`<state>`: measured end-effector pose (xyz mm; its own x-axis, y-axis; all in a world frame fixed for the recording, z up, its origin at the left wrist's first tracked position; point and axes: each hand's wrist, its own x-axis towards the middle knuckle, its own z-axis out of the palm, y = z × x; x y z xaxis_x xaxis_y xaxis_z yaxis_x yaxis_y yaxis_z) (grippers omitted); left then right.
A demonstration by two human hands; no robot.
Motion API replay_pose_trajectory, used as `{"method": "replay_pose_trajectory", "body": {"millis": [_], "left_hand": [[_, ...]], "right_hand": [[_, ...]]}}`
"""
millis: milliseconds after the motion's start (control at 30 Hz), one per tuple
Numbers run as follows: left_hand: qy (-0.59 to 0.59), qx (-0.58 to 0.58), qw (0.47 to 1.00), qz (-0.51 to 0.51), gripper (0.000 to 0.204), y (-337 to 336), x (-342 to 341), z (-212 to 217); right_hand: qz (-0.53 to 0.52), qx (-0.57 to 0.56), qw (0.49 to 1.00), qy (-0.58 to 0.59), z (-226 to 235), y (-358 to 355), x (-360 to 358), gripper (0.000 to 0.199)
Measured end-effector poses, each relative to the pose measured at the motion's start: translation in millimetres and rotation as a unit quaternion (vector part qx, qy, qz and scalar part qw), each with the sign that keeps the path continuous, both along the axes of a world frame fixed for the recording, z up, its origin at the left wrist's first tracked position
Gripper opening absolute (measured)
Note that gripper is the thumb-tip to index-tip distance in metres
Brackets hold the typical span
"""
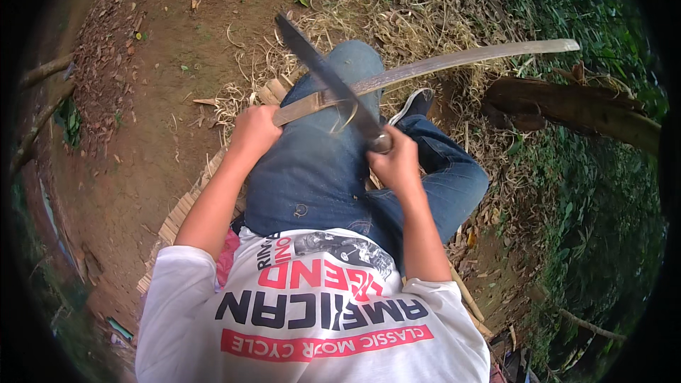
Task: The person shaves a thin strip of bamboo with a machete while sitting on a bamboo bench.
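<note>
My left hand (257, 131) is wrapped round the near end of a long, flat bamboo strip (440, 64). The strip lies over my raised knee and reaches out to the right. In my right hand (397, 164) is the handle of a machete (320, 66), its dark blade pointing up and to the left. The blade crosses the strip a little beyond my left hand; whether its edge touches the strip I cannot tell. A thin curled shaving (346, 120) hangs by the blade, above my jeans (305, 170).
Pale shavings (418, 18) are heaped on the ground beyond my knees. A seat of bamboo slats (177, 216) shows under me. To the right lies a thick brown log (574, 110), with green plants (603, 198) around it. Bare brown soil (163, 92) stretches to the left.
</note>
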<state>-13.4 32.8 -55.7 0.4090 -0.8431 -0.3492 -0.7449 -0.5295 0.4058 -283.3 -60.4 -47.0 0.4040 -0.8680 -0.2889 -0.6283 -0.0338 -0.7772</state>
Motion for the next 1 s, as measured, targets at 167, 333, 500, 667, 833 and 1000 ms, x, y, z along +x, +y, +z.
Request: {"method": "replay_pose_trajectory", "body": {"millis": [167,333,500,667,833,1000], "left_hand": [[-0.006,-0.020,1.000,0.011,0.024,1.8,-7.5,-8.8],[0.012,0.009,1.000,0.007,0.024,3.0,-5.9,1.8],[-0.005,-0.031,0.999,0.023,0.019,1.9,-12.3,0.6],[-0.008,-0.019,1.000,0.008,0.018,4.8,-6.8,-1.1],[-0.018,-0.044,0.999,0.017,0.016,1.4,-10.7,-5.5],[-0.017,-0.040,0.999,0.022,0.016,5.1,-11.6,-1.1]], "right_hand": [[-0.105,0.074,0.991,-0.044,14.7,-15.2,2.4,0.033],[0.038,0.057,0.997,0.036,25.3,7.4,17.0,0.039],[-0.028,0.091,0.995,-0.005,7.0,8.2,5.0,0.044],[0.020,0.112,0.993,0.008,8.7,13.1,-3.1,0.048],[-0.025,0.173,0.985,-0.011,16.1,14.1,-10.7,0.039],[-0.020,0.190,0.980,-0.047,24.8,17.8,-14.7,0.034]]}}
